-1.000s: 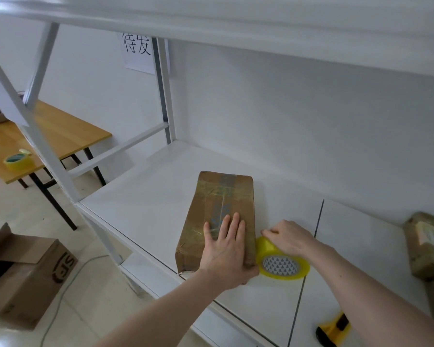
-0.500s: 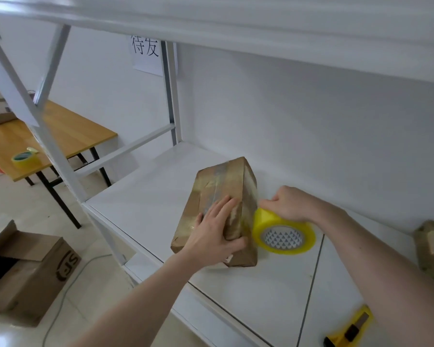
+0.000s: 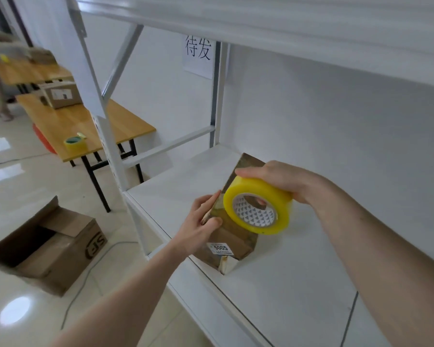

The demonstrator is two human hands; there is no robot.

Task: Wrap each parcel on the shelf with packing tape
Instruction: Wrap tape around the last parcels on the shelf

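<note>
A brown taped parcel [image 3: 232, 242] stands tipped up on its long edge on the white shelf [image 3: 286, 284], its underside with a "5005" label facing me. My left hand [image 3: 201, 221] grips the parcel's near upper edge, thumb on the label side and fingers on the other. My right hand [image 3: 278, 179] holds a yellow roll of packing tape [image 3: 258, 206] over the top of the parcel, the roll pressed against the parcel's upper side.
A white shelf post [image 3: 110, 136] rises left of the parcel. On the wooden table [image 3: 85, 123] beyond lie a second tape roll [image 3: 75, 143] and a cardboard box [image 3: 60, 95]. An open carton [image 3: 50, 249] sits on the floor.
The parcel went from lying flat to standing on its edge, turned by my left hand. My right hand carried the tape roll up from the parcel's right side over its top.
</note>
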